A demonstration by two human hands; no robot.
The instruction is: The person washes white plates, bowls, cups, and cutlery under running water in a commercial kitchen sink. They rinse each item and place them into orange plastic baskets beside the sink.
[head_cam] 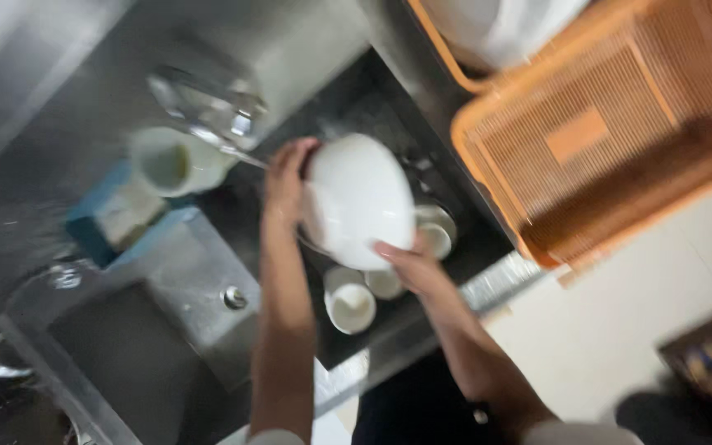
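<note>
A dull grey steel sink (125, 354) filled the left of the blurred view, with a round metal drain fitting (235, 297) on its ledge. Above it stood a pale, rounded cup (170, 163) beside a blue block-shaped holder (96, 239), and a shiny chrome tap (208, 111) just to the right. The left hand (284, 185) pressed its fingers against the left edge of a smooth, glossy white bowl (358, 198), held over the dark second basin. The right hand (409, 264) cupped the bowl from below, fingertips flat on its lower rim; so both hands clasped it between them. Beneath the bowl lay several small white cups (350, 303), round and plain. To the right, on the counter, sat an orange plastic basket (620, 132) with a fine ribbed lattice, another like it behind.
</note>
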